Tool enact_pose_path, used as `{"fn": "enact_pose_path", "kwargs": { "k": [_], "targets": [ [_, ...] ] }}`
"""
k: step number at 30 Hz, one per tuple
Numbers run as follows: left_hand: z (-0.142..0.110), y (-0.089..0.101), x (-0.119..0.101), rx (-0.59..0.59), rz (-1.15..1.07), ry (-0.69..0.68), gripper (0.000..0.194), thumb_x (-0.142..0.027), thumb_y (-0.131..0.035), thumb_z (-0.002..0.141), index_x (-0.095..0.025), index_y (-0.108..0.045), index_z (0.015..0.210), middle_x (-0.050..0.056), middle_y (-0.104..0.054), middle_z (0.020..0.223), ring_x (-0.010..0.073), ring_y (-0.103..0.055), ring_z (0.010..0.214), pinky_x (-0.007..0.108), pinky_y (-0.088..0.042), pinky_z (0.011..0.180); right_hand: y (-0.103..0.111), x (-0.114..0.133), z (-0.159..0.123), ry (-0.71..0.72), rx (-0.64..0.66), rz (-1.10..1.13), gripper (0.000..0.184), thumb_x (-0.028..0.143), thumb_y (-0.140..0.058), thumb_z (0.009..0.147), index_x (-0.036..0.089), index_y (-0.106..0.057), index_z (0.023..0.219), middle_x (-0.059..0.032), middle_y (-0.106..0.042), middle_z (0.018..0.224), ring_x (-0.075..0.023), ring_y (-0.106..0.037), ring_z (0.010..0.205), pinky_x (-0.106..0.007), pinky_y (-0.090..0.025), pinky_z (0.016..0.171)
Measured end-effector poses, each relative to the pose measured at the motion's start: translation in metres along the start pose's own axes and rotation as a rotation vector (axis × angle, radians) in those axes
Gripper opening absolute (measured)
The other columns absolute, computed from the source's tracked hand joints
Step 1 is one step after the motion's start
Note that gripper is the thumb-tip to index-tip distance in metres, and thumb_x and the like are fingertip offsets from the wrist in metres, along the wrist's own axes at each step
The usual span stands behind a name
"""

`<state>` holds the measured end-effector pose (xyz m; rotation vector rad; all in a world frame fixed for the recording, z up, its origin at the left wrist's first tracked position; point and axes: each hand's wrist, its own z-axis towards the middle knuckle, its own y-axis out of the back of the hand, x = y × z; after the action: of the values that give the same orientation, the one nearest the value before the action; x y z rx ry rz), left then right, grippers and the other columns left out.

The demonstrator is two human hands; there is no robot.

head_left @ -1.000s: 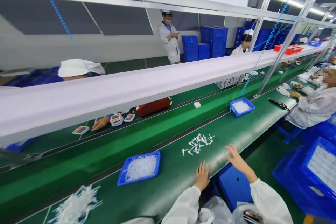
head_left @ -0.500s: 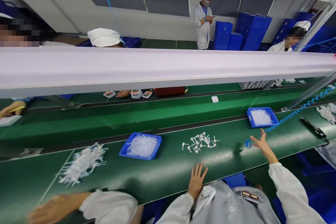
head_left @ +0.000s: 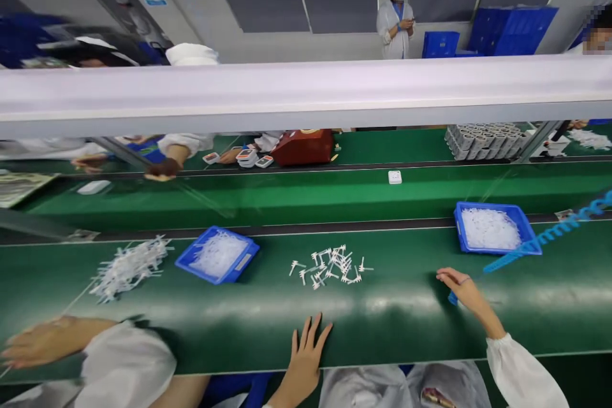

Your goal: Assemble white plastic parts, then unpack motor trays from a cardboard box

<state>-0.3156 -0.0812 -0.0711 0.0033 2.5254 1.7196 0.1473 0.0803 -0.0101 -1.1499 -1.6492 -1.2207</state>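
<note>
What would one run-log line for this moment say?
left hand: fingers spread, at smooth green work surface; right hand: curled, by small blue object, grip unclear; small white plastic pieces: scattered beyond left hand

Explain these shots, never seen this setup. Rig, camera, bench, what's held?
No machine: someone works bare-handed. Every picture comes from one camera worn on the head, looking forward and down. On the green bench, small white parts lie scattered between the left tray and the right tray, both blue and filled with whitish pieces. A white heap lies left of the left tray. The left hand is spread at the near edge, nothing visible in it. A small blue thing shows at the right hand; I can't tell whether it is held. A co-worker's hand is at the far left.
</note>
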Motion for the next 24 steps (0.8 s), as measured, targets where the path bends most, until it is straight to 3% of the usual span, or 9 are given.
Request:
{"fn": "enact_pose_path", "kwargs": {
  "k": [2,4,7,9,13,16,19,21,24],
  "targets": [
    [0.015,0.017,0.003,0.025,-0.143,-0.024,0.098,0.008,-0.042,0.056,-0.029,-0.051,0.146,0.009,-0.032,0.164,0.0365,-0.025,0.153,0.061,-0.028,0.120,-0.005,-0.017,0.002,0.011,-0.057,0.018,0.059,0.073,-0.065,0.074,0.021,-0.071,0.102,-0.0132,-0.075,0.105,-0.0303,-0.069,0.105,-0.044,-0.050,0.100],
    [0.048,0.047,0.007,-0.024,-0.276,-0.124,0.081,0.005,-0.042,0.053,-0.027,-0.067,0.123,0.007,-0.052,0.149,0.0313,-0.043,0.142,0.053,-0.042,0.112,-0.016,-0.035,0.004,0.037,-0.174,0.040,0.064,0.072,-0.064,0.076,0.021,-0.065,0.114,-0.0154,-0.070,0.121,-0.0313,-0.062,0.121,-0.046,-0.044,0.109],
    [0.122,0.101,0.006,-0.340,-0.407,-0.228,0.054,0.004,-0.041,0.060,-0.020,-0.070,0.099,0.010,-0.067,0.116,0.0280,-0.059,0.117,0.049,-0.049,0.100,-0.040,-0.060,0.007,0.128,-0.483,0.079,0.061,0.059,-0.068,0.080,0.020,-0.054,0.125,-0.0164,-0.061,0.135,-0.0302,-0.052,0.132,-0.050,-0.036,0.115],
    [0.172,0.128,0.004,-0.462,-0.468,-0.239,0.044,0.003,-0.041,0.066,-0.019,-0.068,0.092,0.008,-0.069,0.100,0.0252,-0.062,0.101,0.045,-0.052,0.093,-0.056,-0.070,0.008,0.199,-0.603,0.067,0.066,0.053,-0.073,0.077,0.021,-0.048,0.129,-0.0160,-0.059,0.133,-0.0301,-0.054,0.128,-0.053,-0.036,0.113],
    [0.235,0.152,0.025,-0.553,-0.509,-0.095,0.033,-0.004,-0.046,0.078,-0.020,-0.066,0.098,0.008,-0.065,0.107,0.0236,-0.059,0.103,0.042,-0.049,0.097,-0.080,-0.071,0.007,0.222,-0.617,-0.034,0.094,0.055,-0.078,0.069,0.021,-0.031,0.143,-0.0169,-0.048,0.141,-0.0337,-0.048,0.132,-0.059,-0.031,0.115],
    [0.252,0.164,0.079,-0.665,-0.526,0.151,0.028,-0.008,-0.046,0.082,-0.018,-0.061,0.104,0.012,-0.059,0.112,0.0261,-0.056,0.109,0.044,-0.047,0.101,-0.093,-0.064,0.002,0.089,-0.572,-0.251,0.097,0.066,-0.076,0.068,0.016,-0.038,0.142,-0.0189,-0.045,0.141,-0.0402,-0.042,0.135,-0.061,-0.026,0.117],
    [0.263,0.181,0.153,-0.750,-0.535,0.421,0.032,-0.006,-0.041,0.084,-0.015,-0.053,0.113,0.014,-0.052,0.112,0.0271,-0.053,0.108,0.046,-0.047,0.099,-0.103,-0.062,-0.002,-0.056,-0.572,-0.512,0.091,0.082,-0.058,0.073,0.010,-0.050,0.129,-0.0245,-0.055,0.123,-0.0479,-0.049,0.123,-0.065,-0.036,0.107],
    [0.271,0.191,0.201,-0.743,-0.531,0.554,0.040,-0.003,-0.038,0.083,-0.012,-0.047,0.121,0.017,-0.049,0.116,0.0273,-0.052,0.109,0.045,-0.047,0.096,-0.106,-0.064,-0.002,-0.089,-0.565,-0.666,0.085,0.082,-0.040,0.082,0.008,-0.054,0.122,-0.0280,-0.059,0.113,-0.0504,-0.052,0.118,-0.065,-0.040,0.103],
    [0.282,0.199,0.253,-0.637,-0.485,0.637,0.053,0.002,-0.038,0.080,-0.004,-0.038,0.132,0.022,-0.048,0.118,0.0303,-0.049,0.112,0.047,-0.045,0.096,-0.109,-0.063,0.001,-0.041,-0.537,-0.823,0.077,0.068,-0.024,0.092,0.006,-0.055,0.126,-0.0340,-0.057,0.122,-0.0511,-0.049,0.126,-0.064,-0.038,0.106]
  ]
}}
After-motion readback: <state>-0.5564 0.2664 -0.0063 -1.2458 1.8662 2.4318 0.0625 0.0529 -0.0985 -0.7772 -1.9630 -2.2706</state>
